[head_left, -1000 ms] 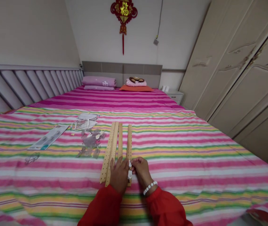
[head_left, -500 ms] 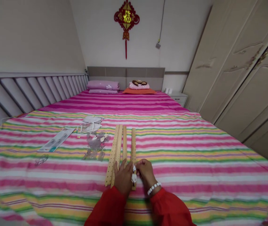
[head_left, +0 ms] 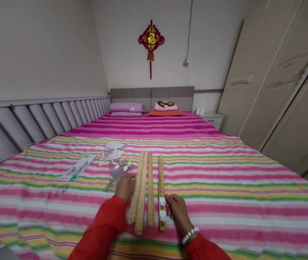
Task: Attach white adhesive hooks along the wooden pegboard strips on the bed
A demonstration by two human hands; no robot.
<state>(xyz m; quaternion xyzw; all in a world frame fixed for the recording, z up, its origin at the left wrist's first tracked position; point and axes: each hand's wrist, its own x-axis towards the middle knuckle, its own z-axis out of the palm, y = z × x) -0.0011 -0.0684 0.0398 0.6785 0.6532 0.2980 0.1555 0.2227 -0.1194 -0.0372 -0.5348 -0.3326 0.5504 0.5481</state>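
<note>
Several pale wooden strips with rows of small holes lie lengthwise on the bed. On the near end of the rightmost strip [head_left: 161, 177] sit two white hooks [head_left: 162, 216], one behind the other. My right hand [head_left: 177, 211] rests against that strip's right edge, beside the farther hook, its fingers bent and apart. My left hand [head_left: 125, 187] is left of the paired strips [head_left: 140, 187], near a pile of clear plastic pieces [head_left: 119, 168]. Its fingers are partly hidden but look loosely spread, with nothing visible in them. A separate middle strip [head_left: 150, 191] lies between the pair and the hooked strip.
A flat package [head_left: 78, 168] and a small tangle of metal wire [head_left: 62, 189] lie to the left. Behind the pile are crumpled white wrappers [head_left: 113, 150]. A grey rail [head_left: 51, 113] borders the striped bed [head_left: 219, 187]; wardrobe doors [head_left: 278, 83] stand at right.
My left hand has left the hooked strip and moved left, past the paired strips. My right hand has drawn slightly back from the farther hook. The camera view has tilted up and left.
</note>
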